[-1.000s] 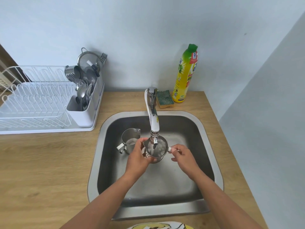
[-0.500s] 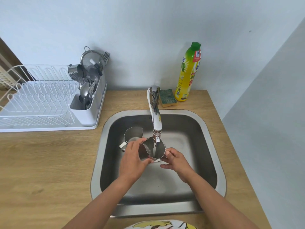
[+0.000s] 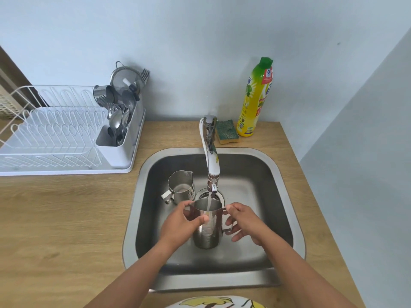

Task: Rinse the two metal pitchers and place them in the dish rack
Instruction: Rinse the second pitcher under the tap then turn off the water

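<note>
I hold one metal pitcher (image 3: pixel 208 227) upright in the steel sink (image 3: pixel 287 196), under the running tap (image 3: pixel 211 161). Water streams into its open mouth. My left hand (image 3: pixel 181 225) wraps the pitcher's left side. My right hand (image 3: pixel 241 221) grips its handle on the right. The second metal pitcher (image 3: pixel 181 185) stands upright on the sink floor behind and to the left, spout at the back, handle toward the front left. The white dish rack (image 3: pixel 55 138) sits on the wooden counter at the left.
The rack's white cutlery holder (image 3: pixel 117 143) holds spoons, forks, a strainer and a small metal cup. A green sponge (image 3: pixel 227 131) and a yellow dish soap bottle (image 3: pixel 255 98) stand behind the sink. A wall closes in on the right.
The pitcher has gone from tilted close under the spout to upright and lower in the sink. Both hands dropped with it, and water now falls into it.
</note>
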Tool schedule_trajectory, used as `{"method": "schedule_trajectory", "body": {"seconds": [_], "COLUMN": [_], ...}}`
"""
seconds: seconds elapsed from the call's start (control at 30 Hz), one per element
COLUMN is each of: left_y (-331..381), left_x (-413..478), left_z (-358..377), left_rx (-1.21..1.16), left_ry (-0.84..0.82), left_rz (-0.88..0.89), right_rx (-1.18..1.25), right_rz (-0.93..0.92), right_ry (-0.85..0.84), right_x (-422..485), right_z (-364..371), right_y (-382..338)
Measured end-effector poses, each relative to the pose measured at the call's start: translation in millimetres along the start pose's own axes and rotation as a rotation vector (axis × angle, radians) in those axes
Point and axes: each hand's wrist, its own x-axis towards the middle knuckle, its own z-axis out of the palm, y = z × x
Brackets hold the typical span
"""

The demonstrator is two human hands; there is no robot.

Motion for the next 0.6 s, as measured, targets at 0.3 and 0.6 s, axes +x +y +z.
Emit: {"method": "schedule_trajectory", "body": {"seconds": [0.3, 0.6], "left_y": [3, 8], "left_x": [11, 12], "left_z": [4, 5], "left_rx": [-0.072, -0.093], "left_ry": [0.027, 0.022], "left_rz": [0.033, 0.035], "right_rx": [0.081, 0.082], "right_rz": [-0.102, -0.073], "right_ry": [0.113, 0.145], "right_x": [14, 17], "right_z": [-1, -1], "right_y": [-10, -14]}}
